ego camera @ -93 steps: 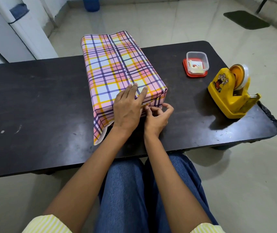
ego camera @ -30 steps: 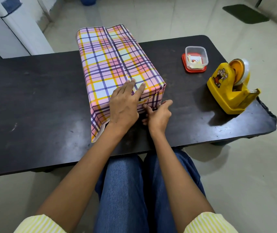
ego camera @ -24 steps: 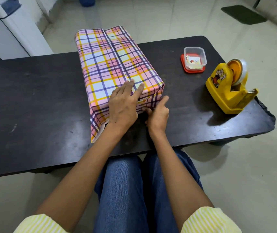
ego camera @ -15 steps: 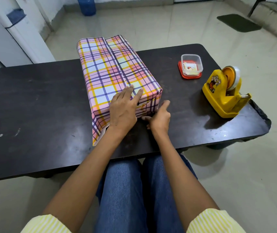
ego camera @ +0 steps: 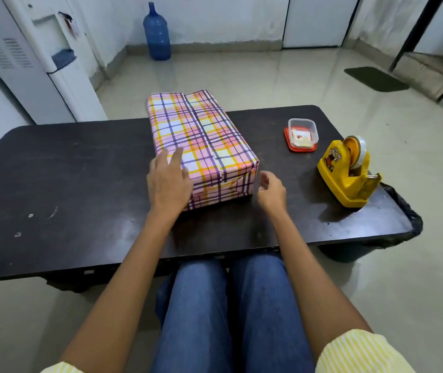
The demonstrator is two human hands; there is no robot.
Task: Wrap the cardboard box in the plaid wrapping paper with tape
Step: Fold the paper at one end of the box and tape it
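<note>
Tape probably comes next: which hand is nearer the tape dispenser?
Right. The right hand is between the wrapped box and the tape dispenser, holding nothing. The left hand is at the box's near left corner, on the far side from the dispenser.

The wrapping paper (ego camera: pixel 201 146) is a plaid of pink, white and pale yellow squares crossed by purple and orange lines. The table (ego camera: pixel 67 170) is very dark brown, nearly black, with a few pale scuffs. The tape dispenser (ego camera: pixel 345 175) is bright yellow with an orange hub and a cartoon sticker. The container (ego camera: pixel 301 134) is clear with a red lid. The jeans (ego camera: pixel 201 305) are mid blue; the sleeve (ego camera: pixel 357 354) is pale yellow with thin white stripes. The floor (ego camera: pixel 268 76) is glossy beige, the floor mat (ego camera: pixel 376 78) dark green, the water bottle (ego camera: pixel 157 36) blue, the water dispenser (ego camera: pixel 40 63) white.
</note>
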